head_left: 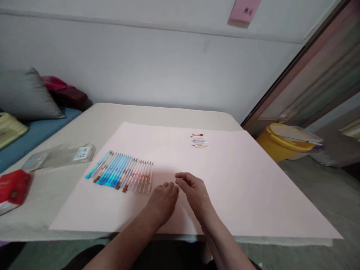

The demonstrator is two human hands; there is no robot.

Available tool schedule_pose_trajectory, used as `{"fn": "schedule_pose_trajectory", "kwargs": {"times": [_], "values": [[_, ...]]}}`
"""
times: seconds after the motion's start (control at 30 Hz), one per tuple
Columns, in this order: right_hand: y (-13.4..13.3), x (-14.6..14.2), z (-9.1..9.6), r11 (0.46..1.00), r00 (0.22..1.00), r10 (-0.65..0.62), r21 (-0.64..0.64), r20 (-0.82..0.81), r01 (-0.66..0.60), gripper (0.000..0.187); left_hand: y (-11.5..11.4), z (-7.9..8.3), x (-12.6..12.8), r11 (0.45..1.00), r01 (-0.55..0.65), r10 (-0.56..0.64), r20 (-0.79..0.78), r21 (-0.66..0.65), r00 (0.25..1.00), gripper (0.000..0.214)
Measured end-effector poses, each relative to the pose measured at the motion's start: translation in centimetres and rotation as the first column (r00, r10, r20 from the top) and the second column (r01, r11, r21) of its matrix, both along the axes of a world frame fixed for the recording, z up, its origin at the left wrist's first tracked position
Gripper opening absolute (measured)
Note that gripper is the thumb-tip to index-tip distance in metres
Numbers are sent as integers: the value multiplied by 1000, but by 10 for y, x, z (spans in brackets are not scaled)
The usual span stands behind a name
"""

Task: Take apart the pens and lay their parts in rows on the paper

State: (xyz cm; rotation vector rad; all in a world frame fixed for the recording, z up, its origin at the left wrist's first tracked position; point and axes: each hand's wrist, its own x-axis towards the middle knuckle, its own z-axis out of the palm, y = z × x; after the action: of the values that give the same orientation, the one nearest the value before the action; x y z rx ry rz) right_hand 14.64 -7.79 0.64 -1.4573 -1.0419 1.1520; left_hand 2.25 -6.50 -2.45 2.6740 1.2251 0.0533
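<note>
My left hand (164, 198) is over the front middle of the pink sheet (239, 187), its fingers curled in; whatever they may hold is hidden behind the knuckles. Close against its fingertips is my right hand (194, 190), thumb and forefinger brought nearly together in a pinch. Nothing nameable shows between them. Left of my hands lies a neat side-by-side row of pens (123, 170), blue at the left, some with orange-brown ends, and clear with reddish marks at the right. A smaller stack of pens or pen parts (199, 141) lies crosswise farther back, one piece brown.
On the table's left are a clear plastic package (64, 155) and a red packet (14, 187). A grey cushion (28, 95) rests on a blue seat beyond. At the right, a yellow bucket (277, 144) stands on the floor. A white wall (157, 67) rises behind the table.
</note>
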Motion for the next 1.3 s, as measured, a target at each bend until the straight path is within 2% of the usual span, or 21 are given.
{"fn": "schedule_pose_trajectory", "kwargs": {"times": [0.13, 0.23, 0.43, 0.57, 0.63, 0.8, 0.97, 1.07, 1.13, 1.2, 1.3], "values": [[1, 5, 3, 996, 995, -79, -40, -57, 77, 20, 20, 6, -26, 966, -247, 255, -130, 76, 958, 30], [1, 6, 3, 992, 984, -95, -101, -150, 81, 23, 29, 3, -40, 930, -331, 358, -191, 161, 914, 36], [2, 8, -3, 990, 916, -88, -133, -392, 39, 22, 29, 1, -41, 942, -282, 322, -251, 182, 913, 31], [2, 9, -7, 985, 843, -131, -162, -522, 53, 22, 27, 3, -31, 970, -230, 241, -217, 76, 946, 30], [3, 8, -7, 976, 801, -178, -205, -572, 70, 22, 29, 4, -29, 970, -242, 244, -208, 32, 947, 30], [4, 4, -11, 960, 757, -237, -267, -609, 86, 20, 37, 4, -28, 927, -374, 364, -228, -4, 903, 28], [3, -2, -13, 957, 757, -238, -279, -609, 77, 19, 43, -3, -27, 922, -381, 359, -224, -65, 906, 39], [2, -4, -11, 953, 751, -250, -292, -611, 80, 20, 47, -6, -26, 891, -422, 410, -105, -169, 906, 54], [1, -4, -11, 951, 745, -257, -297, -616, 83, 20, 49, -6, -25, 831, -450, 494, 62, -326, 867, 61], [0, -5, -13, 950, 735, -265, -301, -623, 87, 22, 50, -5, -23, 761, -405, 578, 247, -507, 778, 66], [0, -7, -17, 951, 718, -261, -300, -646, 76, 23, 47, -2, -15, 685, -213, 645, 446, -696, 620, 70]]}}
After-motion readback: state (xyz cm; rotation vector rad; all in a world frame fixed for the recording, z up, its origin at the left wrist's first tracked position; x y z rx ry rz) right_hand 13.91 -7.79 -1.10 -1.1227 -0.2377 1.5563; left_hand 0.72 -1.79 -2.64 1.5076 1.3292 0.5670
